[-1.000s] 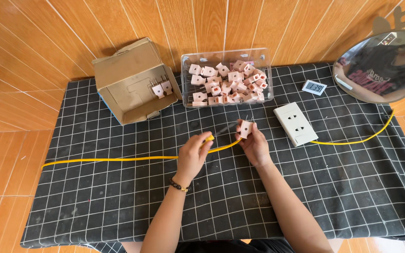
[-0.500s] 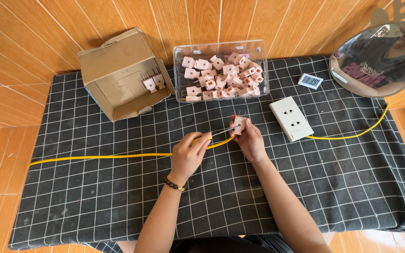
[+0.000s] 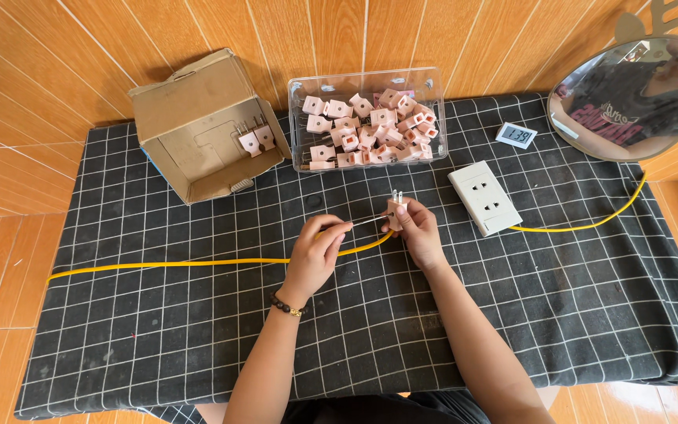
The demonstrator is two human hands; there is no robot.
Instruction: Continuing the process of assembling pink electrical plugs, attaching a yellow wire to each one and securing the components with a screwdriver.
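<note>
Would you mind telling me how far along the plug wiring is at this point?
Done, it seems: two pink plugs lie in the cardboard box. In hand: the right hand holds a pink plug, prongs up, while the left hand pinches the yellow cable near its bared end, just short of it. Left: the clear bin holds many more plugs.

A plug (image 3: 395, 209) is sitting in the right grip (image 3: 413, 232), with a cable (image 3: 198, 263) running left through the left grip (image 3: 319, 251). Behind both grips a tray (image 3: 433, 118) is lying; a carton (image 3: 198, 126) is lying behind-left, a socket block (image 3: 484, 197) just right.
</note>
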